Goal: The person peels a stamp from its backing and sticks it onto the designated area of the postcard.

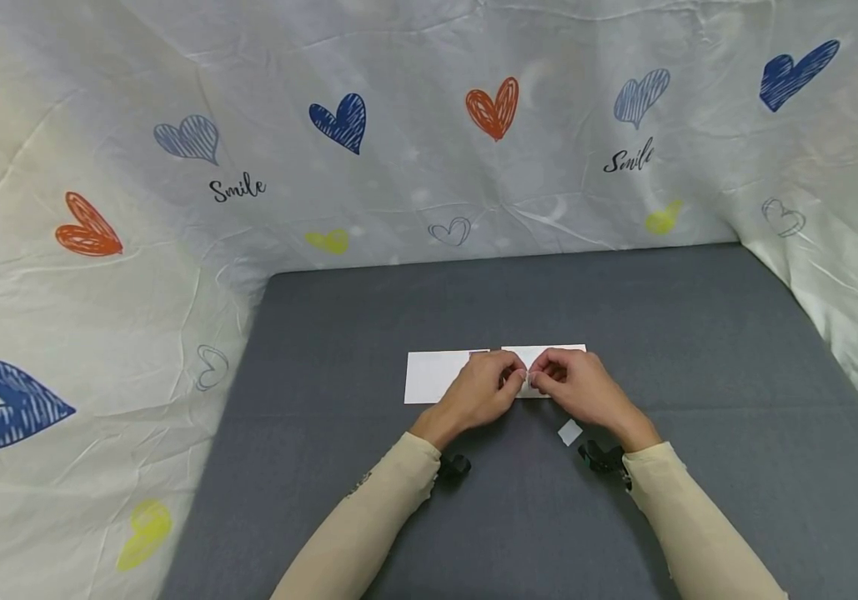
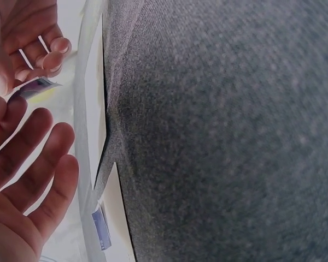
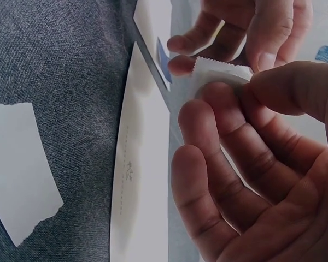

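Note:
My left hand (image 1: 484, 389) and right hand (image 1: 582, 385) meet over two white cards or envelopes. Between the fingertips of both is a small stamp (image 3: 221, 68) with a toothed edge, its pale back facing the right wrist camera. A dark purplish side of it shows in the left wrist view. Thumb and index finger of each hand pinch it; the other fingers are loosely bent. The left card (image 1: 432, 379) bears a blue-purple stamp (image 2: 101, 226) near one edge. Beneath my right hand lies the other card (image 3: 145, 164), with faint small print; the hands partly cover both.
A small torn piece of white paper (image 1: 569, 432) lies on the grey cloth (image 1: 368, 467) close to my right wrist. Behind and at the sides hangs a white sheet (image 1: 413, 150) printed with hearts. Dark wrist cameras (image 1: 454, 467) sit under both wrists.

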Action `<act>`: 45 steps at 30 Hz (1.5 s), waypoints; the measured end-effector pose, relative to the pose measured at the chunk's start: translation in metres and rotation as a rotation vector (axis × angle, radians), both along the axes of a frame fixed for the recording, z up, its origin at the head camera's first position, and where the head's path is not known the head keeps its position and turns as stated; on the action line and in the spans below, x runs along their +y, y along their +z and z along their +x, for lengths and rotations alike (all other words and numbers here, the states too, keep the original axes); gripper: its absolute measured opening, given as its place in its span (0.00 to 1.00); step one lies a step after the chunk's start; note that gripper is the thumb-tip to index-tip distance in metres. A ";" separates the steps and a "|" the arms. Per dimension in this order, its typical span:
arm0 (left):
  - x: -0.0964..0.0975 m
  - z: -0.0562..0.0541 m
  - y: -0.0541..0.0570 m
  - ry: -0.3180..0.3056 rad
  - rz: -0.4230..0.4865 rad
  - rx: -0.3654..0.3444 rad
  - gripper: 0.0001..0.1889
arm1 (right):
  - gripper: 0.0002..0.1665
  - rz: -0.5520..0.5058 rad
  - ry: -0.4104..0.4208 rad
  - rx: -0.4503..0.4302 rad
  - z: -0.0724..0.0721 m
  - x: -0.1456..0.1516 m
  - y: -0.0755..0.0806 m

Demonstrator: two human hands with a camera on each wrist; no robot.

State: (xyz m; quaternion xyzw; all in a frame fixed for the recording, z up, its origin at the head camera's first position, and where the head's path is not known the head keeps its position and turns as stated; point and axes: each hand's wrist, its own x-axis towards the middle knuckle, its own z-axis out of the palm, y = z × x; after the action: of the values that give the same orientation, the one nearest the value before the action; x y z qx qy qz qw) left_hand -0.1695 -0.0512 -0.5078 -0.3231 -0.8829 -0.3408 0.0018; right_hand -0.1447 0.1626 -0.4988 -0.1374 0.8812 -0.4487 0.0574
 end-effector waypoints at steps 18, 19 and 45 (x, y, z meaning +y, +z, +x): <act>-0.003 0.000 -0.001 0.071 -0.039 0.027 0.10 | 0.05 0.002 -0.052 0.011 0.002 0.003 -0.001; -0.003 0.000 -0.001 0.074 -0.038 0.028 0.10 | 0.05 0.002 -0.052 0.011 0.002 0.003 -0.001; -0.012 -0.001 -0.002 0.120 -0.017 0.023 0.10 | 0.06 0.049 -0.113 0.044 0.004 0.018 -0.001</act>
State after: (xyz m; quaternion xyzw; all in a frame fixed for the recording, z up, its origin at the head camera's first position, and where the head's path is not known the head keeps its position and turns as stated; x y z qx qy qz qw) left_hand -0.1700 -0.0633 -0.5095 -0.2733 -0.9035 -0.3288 0.0296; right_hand -0.1404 0.1804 -0.5002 -0.0955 0.8994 -0.4263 0.0160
